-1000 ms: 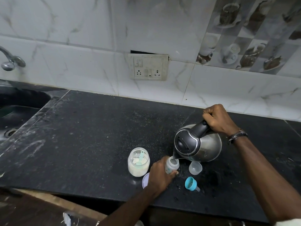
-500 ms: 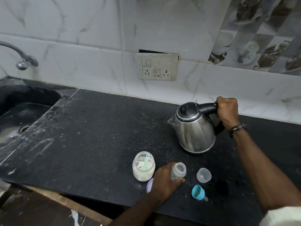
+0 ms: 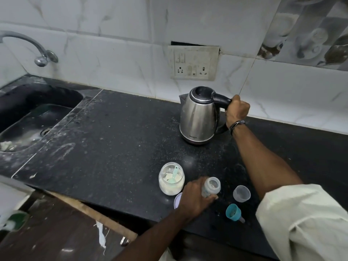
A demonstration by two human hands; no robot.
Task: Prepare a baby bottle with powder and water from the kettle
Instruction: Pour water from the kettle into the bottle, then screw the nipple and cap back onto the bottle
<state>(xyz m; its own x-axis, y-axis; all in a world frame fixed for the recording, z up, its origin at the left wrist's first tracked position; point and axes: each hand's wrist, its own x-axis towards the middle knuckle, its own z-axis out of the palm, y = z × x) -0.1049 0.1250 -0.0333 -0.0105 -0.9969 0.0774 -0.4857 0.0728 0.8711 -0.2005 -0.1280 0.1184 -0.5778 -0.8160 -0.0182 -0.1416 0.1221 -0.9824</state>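
The steel kettle (image 3: 198,117) stands upright on the black counter (image 3: 116,140), near the wall. My right hand (image 3: 237,111) grips its black handle. Near the front edge, my left hand (image 3: 195,197) holds the small clear baby bottle (image 3: 211,187), which stands open-topped on the counter. To the left of the bottle, an open glass jar of white powder (image 3: 171,178) has a pale green scoop inside it.
A clear cap (image 3: 241,193) and a teal bottle collar with teat (image 3: 233,212) lie right of the bottle. A pale lid (image 3: 178,200) peeks out beside my left hand. The sink (image 3: 35,117) and tap (image 3: 40,53) are far left; a wall socket (image 3: 194,63) is behind the kettle.
The kettle was tilted over the bottle, pouring; my right hand has lifted it away and set it upright near the wall. My left hand has stayed on the bottle.
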